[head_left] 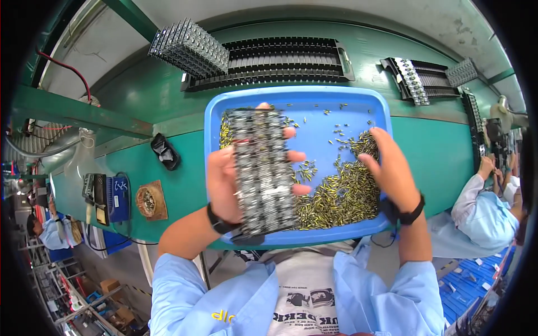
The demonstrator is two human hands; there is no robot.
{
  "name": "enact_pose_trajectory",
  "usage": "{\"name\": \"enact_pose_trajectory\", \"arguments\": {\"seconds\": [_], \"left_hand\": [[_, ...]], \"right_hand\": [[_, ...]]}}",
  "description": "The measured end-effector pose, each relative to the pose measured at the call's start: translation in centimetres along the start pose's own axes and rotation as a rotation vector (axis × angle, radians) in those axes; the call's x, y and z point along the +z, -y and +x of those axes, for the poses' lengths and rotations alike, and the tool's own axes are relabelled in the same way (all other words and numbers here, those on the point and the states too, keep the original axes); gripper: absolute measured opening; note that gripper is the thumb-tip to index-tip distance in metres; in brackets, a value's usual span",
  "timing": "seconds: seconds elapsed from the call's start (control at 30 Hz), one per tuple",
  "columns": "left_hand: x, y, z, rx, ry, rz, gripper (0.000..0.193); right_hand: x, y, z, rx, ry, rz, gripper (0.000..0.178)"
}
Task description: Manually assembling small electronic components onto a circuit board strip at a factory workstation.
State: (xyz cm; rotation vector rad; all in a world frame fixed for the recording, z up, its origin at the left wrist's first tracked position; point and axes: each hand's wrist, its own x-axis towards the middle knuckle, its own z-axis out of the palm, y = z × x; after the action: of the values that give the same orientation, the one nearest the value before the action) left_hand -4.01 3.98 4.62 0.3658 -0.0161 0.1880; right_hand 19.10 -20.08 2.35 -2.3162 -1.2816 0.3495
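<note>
My left hand point(222, 182) grips a long circuit board panel point(264, 176) from beneath, its fingertips showing past the right edge. Rows of small silvery parts cover the panel, slightly blurred. It is held above the left part of a blue plastic tray point(297, 94). Many small brass-coloured cylindrical parts point(339, 196) lie heaped in the tray, mostly toward the near right. My right hand point(397, 176) is over the tray's right side, thumb and forefinger apart at the edge of the heap. Its other fingers are largely hidden.
Behind the tray lies a black slotted rack point(291, 56), with stacked metallic panels point(190, 49) at its left end. A second rack point(431, 78) stands at right. A black pouch-like item point(165, 151), a small round container point(150, 200) and a blue box point(117, 199) are left. Co-workers point(485, 210) sit nearby.
</note>
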Motion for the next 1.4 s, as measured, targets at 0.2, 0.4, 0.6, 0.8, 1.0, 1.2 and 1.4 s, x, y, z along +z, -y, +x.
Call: {"name": "enact_pose_trajectory", "arguments": {"seconds": [0.2,0.4,0.6,0.8,1.0,1.2,1.4], "left_hand": [[-1.9,-5.1,-7.7,0.241,-0.084,0.058,0.078],[-7.0,-3.7,-16.3,0.364,-0.26,-0.071,0.076],[-7.7,-1.4,-16.5,0.369,-0.332,-0.309,0.075],[-7.9,-0.3,-16.5,0.326,-0.337,-0.269,0.074],[-6.2,-0.5,-16.0,0.284,-0.385,-0.18,0.075],[-2.0,-4.0,-11.7,0.191,-0.181,-0.04,0.076],[-0.9,-0.9,-3.8,-0.051,-0.044,-0.086,0.076]], "right_hand": [[4.0,1.6,-5.1,0.021,-0.055,-0.139,0.086],[2.9,2.1,-6.1,-0.001,-0.086,-0.055,0.082],[1.1,-2.7,-8.8,0.346,-0.149,0.105,0.072],[0.9,-2.8,-7.6,0.187,-0.243,-0.079,0.065],[0.4,0.8,-6.2,0.123,-0.239,-0.43,0.062],[2.4,2.7,-6.0,0.123,-0.242,-0.485,0.065],[3.3,6.0,-5.9,0.079,-0.062,-0.211,0.064]]}}
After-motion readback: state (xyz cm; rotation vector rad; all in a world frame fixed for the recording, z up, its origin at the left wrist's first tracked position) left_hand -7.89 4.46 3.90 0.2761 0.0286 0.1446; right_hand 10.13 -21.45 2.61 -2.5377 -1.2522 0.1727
